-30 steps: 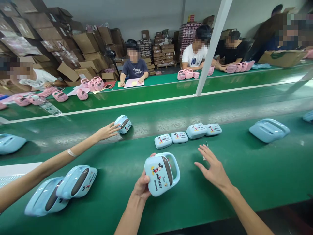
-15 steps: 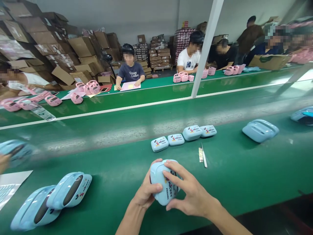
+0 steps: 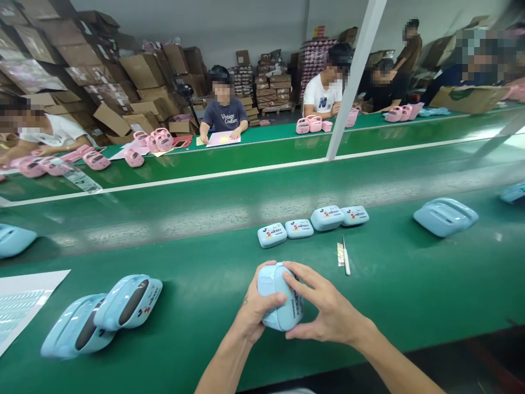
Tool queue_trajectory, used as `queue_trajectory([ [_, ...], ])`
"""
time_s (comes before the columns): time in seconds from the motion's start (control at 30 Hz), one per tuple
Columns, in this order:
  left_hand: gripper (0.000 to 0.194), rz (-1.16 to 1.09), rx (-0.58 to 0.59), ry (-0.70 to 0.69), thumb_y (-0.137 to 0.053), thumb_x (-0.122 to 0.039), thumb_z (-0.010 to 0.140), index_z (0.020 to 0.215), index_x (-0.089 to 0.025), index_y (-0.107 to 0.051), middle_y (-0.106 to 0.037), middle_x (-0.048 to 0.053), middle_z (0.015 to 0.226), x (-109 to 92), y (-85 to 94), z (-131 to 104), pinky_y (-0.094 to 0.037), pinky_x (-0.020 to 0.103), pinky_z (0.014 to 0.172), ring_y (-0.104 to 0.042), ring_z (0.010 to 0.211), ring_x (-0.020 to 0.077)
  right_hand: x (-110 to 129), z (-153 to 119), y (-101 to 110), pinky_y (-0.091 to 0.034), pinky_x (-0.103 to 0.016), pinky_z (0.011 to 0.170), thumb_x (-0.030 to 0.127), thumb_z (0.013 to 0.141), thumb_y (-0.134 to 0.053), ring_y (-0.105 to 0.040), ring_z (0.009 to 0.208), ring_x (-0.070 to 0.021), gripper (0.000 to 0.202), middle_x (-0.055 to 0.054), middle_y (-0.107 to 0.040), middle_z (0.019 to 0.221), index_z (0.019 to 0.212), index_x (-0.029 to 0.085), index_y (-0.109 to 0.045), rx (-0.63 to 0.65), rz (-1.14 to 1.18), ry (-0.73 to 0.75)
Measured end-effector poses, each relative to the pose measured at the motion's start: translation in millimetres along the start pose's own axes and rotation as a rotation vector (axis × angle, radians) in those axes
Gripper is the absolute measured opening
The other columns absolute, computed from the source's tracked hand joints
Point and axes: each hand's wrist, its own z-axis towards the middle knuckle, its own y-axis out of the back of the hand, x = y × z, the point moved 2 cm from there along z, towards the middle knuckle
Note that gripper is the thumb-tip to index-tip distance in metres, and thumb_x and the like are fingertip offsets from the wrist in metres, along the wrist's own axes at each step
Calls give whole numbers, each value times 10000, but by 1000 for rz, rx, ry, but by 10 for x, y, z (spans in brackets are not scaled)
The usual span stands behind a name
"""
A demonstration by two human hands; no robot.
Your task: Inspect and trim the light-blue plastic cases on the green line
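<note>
A light blue rounded case [image 3: 282, 314] with printed lettering is held above the green table. My left hand [image 3: 256, 303] grips its left side, thumb across the front. My right hand [image 3: 324, 306] holds its right side, with fingers on the top and the thumb at the lower edge. Just beyond the hands, several light blue printed cases [image 3: 272, 235] lie in a row. To their right, a white-handled pointed tool [image 3: 346, 261] rests beside a small yellowish strip [image 3: 340, 254].
Two larger blue shells [image 3: 127, 301] lean together at left, near a printed sheet [image 3: 28, 301]. Another blue shell [image 3: 445, 217] lies at right. Across the belt, people sit by pink shells [image 3: 164, 139]; a white post [image 3: 353, 82] stands at the belt's far side.
The held case has turned so its printed face points more to the right, and both hands have shifted with it. A co-worker's hand at the far left has left the view.
</note>
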Motion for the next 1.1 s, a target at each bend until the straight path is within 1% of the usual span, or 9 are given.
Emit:
queue_trajectory([
  [0.07, 834, 9, -9, -1, -979, -286, 496, 1223, -259, -572, -731, 64, 1063, -2, 0, -8, -545, 393, 838, -681, 933, 271, 27, 5, 36, -477, -528, 1123, 438, 731, -876, -468, 1419, -375, 1077, -216, -448, 1556, 1602, 222, -281, 18, 0, -15],
  [0.23, 777, 36, -78, 30, -953, -287, 549, 1215, -245, -555, -728, 49, 1002, -35, -53, -65, -539, 409, 857, -678, 897, 249, 67, 18, 63, -485, -522, 1114, 391, 718, -887, -489, 1397, -358, 1045, -192, -475, 1534, 1586, 246, -325, 35, 15, -59],
  [0.43, 780, 22, -120, 62, -958, -292, 515, 1173, -230, -544, -719, 26, 959, -40, -97, -72, -544, 368, 813, -661, 865, 216, 68, 17, 12, -503, -532, 1095, 440, 685, -911, -528, 1366, -361, 1071, -205, -518, 1495, 1577, 256, -348, -5, 74, -62],
  [0.6, 781, 2, -145, 83, -957, -275, 499, 1164, -215, -551, -719, 36, 982, 1, -77, -53, -550, 349, 791, -658, 873, 208, 73, 2, -40, -495, -536, 1112, 452, 627, -938, -529, 1374, -371, 1123, -180, -532, 1507, 1576, 286, -361, -25, 119, -133],
  [0.73, 790, -4, -220, 99, -949, -272, 517, 1197, -213, -551, -720, 39, 968, 45, -62, -55, -564, 358, 770, -668, 856, 212, 36, -20, -110, -479, -525, 1132, 432, 569, -966, -512, 1394, -371, 1169, -169, -523, 1523, 1569, 285, -378, 4, 174, -204],
  [0.83, 734, -3, -294, 86, -938, -270, 545, 1183, -206, -579, -727, 49, 962, 100, -58, -42, -566, 341, 751, -682, 854, 215, -25, -36, -166, -463, -517, 1147, 413, 533, -983, -499, 1405, -372, 1171, -163, -500, 1543, 1549, 279, -416, 45, 229, -263],
  [0.97, 691, -19, -384, 44, -919, -243, 592, 1201, -220, -594, -736, 40, 961, 165, -65, 3, -571, 314, 753, -693, 846, 201, -128, 2, -155, -419, -521, 1179, 359, 527, -993, -463, 1433, -367, 1136, -138, -468, 1570, 1523, 299, -450, 78, 297, -355],
  [1.07, 692, -128, -333, 75, -908, -263, 608, 1226, -224, -599, -738, 62, 1041, 214, -63, 71, -581, 359, 830, -700, 931, 235, -197, 59, -98, -318, -554, 1228, 375, 501, -999, -399, 1473, -375, 1098, -97, -469, 1576, 1483, 335, -509, 99, 411, -406],
  [1.1, 714, -179, -306, 84, -907, -284, 604, 1243, -230, -593, -735, 70, 1079, 225, -57, 97, -580, 379, 857, -699, 974, 255, -216, 68, -84, -270, -562, 1245, 402, 502, -995, -357, 1495, -375, 1080, -85, -452, 1589, 1473, 342, -525, 58, 471, -440],
])
